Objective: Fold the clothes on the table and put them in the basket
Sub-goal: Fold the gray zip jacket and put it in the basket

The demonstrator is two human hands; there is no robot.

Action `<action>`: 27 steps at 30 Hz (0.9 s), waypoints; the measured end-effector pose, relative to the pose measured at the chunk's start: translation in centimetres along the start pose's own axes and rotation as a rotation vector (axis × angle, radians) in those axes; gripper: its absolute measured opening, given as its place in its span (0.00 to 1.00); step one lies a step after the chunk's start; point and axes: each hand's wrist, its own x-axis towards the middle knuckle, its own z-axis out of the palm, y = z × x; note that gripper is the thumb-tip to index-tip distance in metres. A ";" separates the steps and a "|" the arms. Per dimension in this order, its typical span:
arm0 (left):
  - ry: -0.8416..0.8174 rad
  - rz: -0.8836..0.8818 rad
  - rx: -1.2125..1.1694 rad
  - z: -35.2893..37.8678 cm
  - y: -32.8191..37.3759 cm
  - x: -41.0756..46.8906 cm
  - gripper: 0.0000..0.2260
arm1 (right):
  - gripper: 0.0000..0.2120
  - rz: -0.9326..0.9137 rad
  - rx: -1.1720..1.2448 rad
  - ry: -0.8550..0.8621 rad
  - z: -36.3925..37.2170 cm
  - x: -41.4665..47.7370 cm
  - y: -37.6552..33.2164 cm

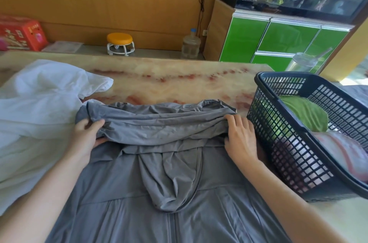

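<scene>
Nearest the camera, the grey zip jacket (159,203) lies spread over the surface, its zipper running toward the viewer and its hood lying flat down the middle of the back. Just beyond the hood, the far part of the jacket is doubled back toward the person in a loose roll, so the first fold looks under way rather than finished.

The left hand (87,133) grips the left end of that roll, fingers (97,123) curled round a bunch of cloth with the thumb tucked underneath. The right hand (239,135) sits at the roll's right end, fingers (234,118) laid fairly flat and narrow on top; the thumb seems to reach under the edge, though whether it truly pinches the cloth I cannot tell.

Left of the jacket, and touching it at the roll's left end, a white garment (39,107) lies crumpled and unfolded. It appears to be waiting its turn.

Right of the jacket, just beside the right hand, stands the dark plastic basket (278,123). Inside it rest a green folded item (306,113) and a pale pink one (342,149), so at least two pieces seem done.

Beyond the jacket, the marbled surface (169,81) is bare up to its far edge.

Judging by this, the task is past the start: two items stowed, the jacket mid-fold, the white garment left.
</scene>
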 end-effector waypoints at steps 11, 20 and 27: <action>0.064 0.115 0.074 -1.6 0.0 1.4 0.08 | 0.21 -0.014 0.201 -0.005 0.3 -1.4 1.7; 0.185 0.109 -0.133 -3.8 -0.1 3.0 0.18 | 0.21 -0.077 0.154 0.103 0.5 -2.4 2.6; 0.204 0.112 -0.008 -2.9 -0.9 2.6 0.17 | 0.21 -0.117 0.198 -0.148 0.8 -2.7 2.8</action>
